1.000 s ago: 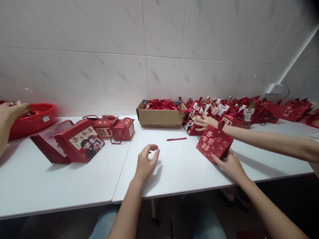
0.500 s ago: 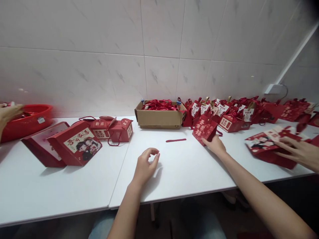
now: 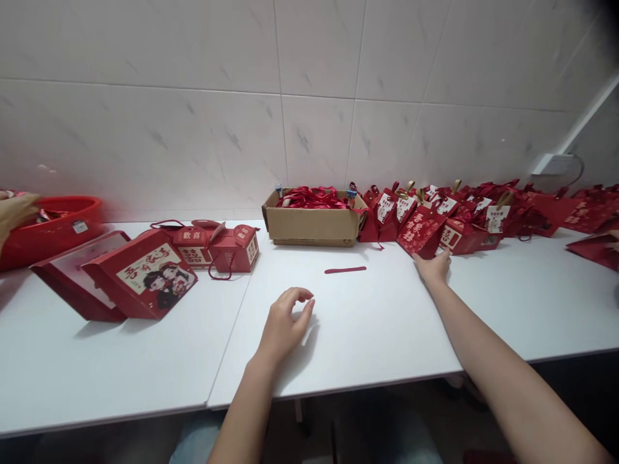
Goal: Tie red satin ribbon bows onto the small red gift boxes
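Observation:
My left hand [image 3: 285,325] rests above the white table, empty, with its fingers loosely curled and the thumb apart from them. At the right, my right hand [image 3: 435,269] has thumb and fingers around the lower end of a red gift box [image 3: 420,231] with pale characters printed on it. That box is tilted against a row of similar boxes with white tags. Between my hands lies a flat dark-red strip [image 3: 345,270]. Beyond the strip stands an open cardboard box [image 3: 314,227] full of red ribbons [image 3: 314,197].
Two larger red boxes [image 3: 145,277] with printed covers stand at the left, in front of smaller red boxes [image 3: 235,250] with handles. A red basin [image 3: 58,238] with another person's hand [image 3: 17,216] over it is at the far left. A tiled wall [image 3: 203,142] closes off the back.
My right hand has moved the red gift box right and back, up to the row. The printed box held by another person's hand at the right has largely left the view.

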The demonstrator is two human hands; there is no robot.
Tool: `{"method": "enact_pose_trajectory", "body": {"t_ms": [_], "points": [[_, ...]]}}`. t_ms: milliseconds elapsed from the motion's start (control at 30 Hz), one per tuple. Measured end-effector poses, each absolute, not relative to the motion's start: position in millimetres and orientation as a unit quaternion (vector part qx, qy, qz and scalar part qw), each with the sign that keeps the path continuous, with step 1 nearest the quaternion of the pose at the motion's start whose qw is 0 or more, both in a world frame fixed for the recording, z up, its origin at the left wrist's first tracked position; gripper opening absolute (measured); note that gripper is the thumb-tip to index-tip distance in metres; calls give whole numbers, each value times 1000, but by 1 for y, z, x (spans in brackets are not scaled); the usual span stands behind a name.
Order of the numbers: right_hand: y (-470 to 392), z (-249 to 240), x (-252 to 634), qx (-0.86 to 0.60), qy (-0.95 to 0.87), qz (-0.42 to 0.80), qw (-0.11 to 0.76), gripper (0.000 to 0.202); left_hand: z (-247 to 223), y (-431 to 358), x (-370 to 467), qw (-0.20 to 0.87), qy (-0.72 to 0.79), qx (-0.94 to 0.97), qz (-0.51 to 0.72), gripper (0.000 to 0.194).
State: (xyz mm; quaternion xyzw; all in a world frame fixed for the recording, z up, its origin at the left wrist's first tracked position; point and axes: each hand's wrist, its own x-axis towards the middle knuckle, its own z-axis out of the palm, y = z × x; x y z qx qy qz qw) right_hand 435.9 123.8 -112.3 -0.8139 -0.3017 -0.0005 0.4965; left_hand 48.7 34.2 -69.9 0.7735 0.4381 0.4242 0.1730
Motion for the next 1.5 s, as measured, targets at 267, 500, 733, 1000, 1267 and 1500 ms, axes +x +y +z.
{"method": "enact_pose_trajectory", "body": {"t_ms": [267, 500, 733, 1000, 1267, 1500], "points": [[119, -107, 416, -710, -451, -167, 514, 50, -69, 33, 47, 171, 429, 772, 437, 12], [100, -105, 297, -493, -749, -131, 422, 24, -67, 27, 50, 179, 436, 769, 432, 10], [115, -106, 196, -428, -828, -74, 355, 20, -53, 47, -9, 83, 542, 633, 547, 15], [136, -115, 192, -486, -785, -33, 383, 19, -19, 85, -139, -81, 752, 303, 580, 72], [137, -112, 189, -497, -771, -33, 396, 20, -25, 60, -105, -15, 601, 410, 686, 27], [135, -114, 191, -510, -752, -43, 416, 23, -27, 23, -41, 190, 466, 439, 744, 29]]}}
